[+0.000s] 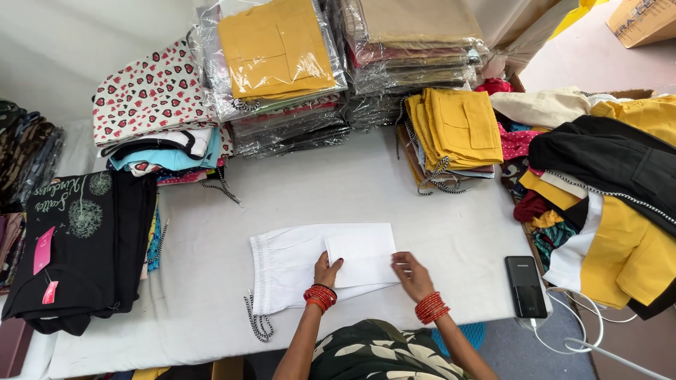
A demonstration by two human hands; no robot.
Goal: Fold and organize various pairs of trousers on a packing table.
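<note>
- We see, from above, a white table point(211, 232) with folded white shorts point(296, 264) lying near its front edge, the elastic waistband to the left and a black-and-white drawstring point(257, 324) trailing off the lower left corner.
- Our left hand point(327, 271) rests flat on the middle of the shorts, fingers together, gripping nothing; red bangles circle the wrist.
- Our right hand point(413, 276) lies at the right edge of the shorts, fingertips touching the fold of white cloth there; whether it pinches the cloth we cannot tell.
- A black phone point(525, 286) lies at the table's right edge, well apart from the shorts, with a white cable point(570, 338) running from it.
- At the back stand stacks of garments in clear bags point(282, 70), a mustard one on top.
- A folded mustard pile point(458, 127) sits right of centre, a heart-print pile point(151, 95) at the left, and a black garment with pink tags point(91, 246) at the far left.
</note>
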